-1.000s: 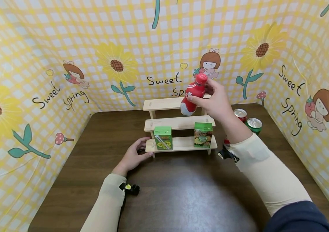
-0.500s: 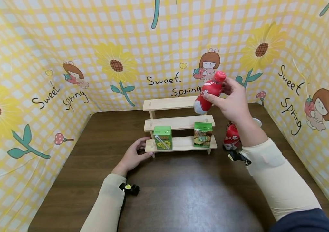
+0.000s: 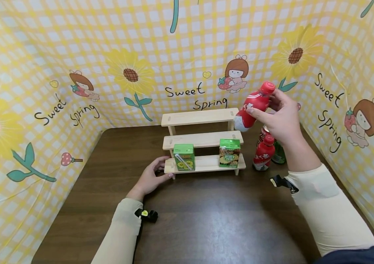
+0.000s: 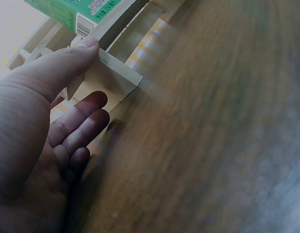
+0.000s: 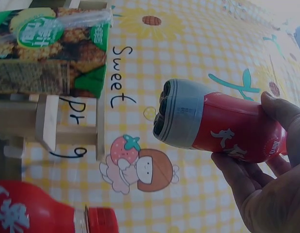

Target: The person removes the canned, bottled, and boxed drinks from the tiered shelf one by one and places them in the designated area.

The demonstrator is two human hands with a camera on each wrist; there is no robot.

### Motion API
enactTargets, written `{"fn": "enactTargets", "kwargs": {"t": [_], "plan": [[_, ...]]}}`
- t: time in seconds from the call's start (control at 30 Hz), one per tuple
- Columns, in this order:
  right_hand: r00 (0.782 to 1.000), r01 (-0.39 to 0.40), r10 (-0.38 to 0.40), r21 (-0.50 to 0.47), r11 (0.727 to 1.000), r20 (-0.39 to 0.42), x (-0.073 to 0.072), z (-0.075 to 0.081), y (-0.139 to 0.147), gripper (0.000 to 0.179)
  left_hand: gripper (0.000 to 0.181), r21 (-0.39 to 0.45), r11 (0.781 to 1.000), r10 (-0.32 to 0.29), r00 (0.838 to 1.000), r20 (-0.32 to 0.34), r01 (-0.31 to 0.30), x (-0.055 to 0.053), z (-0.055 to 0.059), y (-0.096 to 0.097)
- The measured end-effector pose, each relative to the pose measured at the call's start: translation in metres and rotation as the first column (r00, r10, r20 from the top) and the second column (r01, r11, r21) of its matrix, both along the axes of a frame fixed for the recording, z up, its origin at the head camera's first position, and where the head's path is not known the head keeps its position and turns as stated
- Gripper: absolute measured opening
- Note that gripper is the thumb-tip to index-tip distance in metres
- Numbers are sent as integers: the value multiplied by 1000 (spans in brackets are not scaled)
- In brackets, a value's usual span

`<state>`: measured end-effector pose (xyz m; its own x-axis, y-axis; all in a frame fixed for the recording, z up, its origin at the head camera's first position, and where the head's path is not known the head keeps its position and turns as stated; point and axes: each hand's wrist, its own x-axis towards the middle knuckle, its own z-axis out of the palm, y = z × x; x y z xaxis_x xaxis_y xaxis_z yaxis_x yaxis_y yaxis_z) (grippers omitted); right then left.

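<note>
My right hand (image 3: 280,115) grips a red bottle (image 3: 254,104) with a red cap and pale base. The bottle is tilted, in the air to the right of the wooden three-tier shelf (image 3: 200,117); its ridged base shows in the right wrist view. My left hand (image 3: 154,176) holds the left end of the lowest tier, thumb at the front corner, other fingers behind or loosely bent beside it. Two green juice boxes stand on that tier: one with a straw (image 3: 184,157) at left, one with brown pictures (image 3: 229,153) at right.
Right of the shelf, a second red bottle (image 3: 264,154) stands on the dark wooden table (image 3: 206,220). Behind it are a red-brown can (image 3: 262,135) and a green can (image 3: 279,156), partly hidden by my right arm. A yellow checked cloth (image 3: 187,55) surrounds the table.
My right hand has carried the red bottle rightward, from in front of the top tier to beyond the shelf's right end. The standing bottle has come into view. My left hand stays put.
</note>
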<state>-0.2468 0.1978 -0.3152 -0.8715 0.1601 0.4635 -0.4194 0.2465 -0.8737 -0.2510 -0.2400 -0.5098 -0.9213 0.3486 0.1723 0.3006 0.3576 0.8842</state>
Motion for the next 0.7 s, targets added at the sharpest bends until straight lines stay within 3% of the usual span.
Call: {"fn": "enactTargets", "kwargs": {"t": [0.33, 0.57, 0.7], "plan": [[997, 83, -83, -10, 997, -2, 4, -9, 29, 54, 68, -17, 1000, -1, 1000, -2, 1, 0, 0, 0], [994, 112, -111, -82, 990, 10, 13, -18, 54, 52, 70, -17, 1000, 11, 1000, 10, -11, -13, -22, -6], [992, 123, -123, -145, 982, 3, 19, -22, 67, 52, 71, -26, 999, 20, 1000, 2, -20, -16, -29, -8]]}}
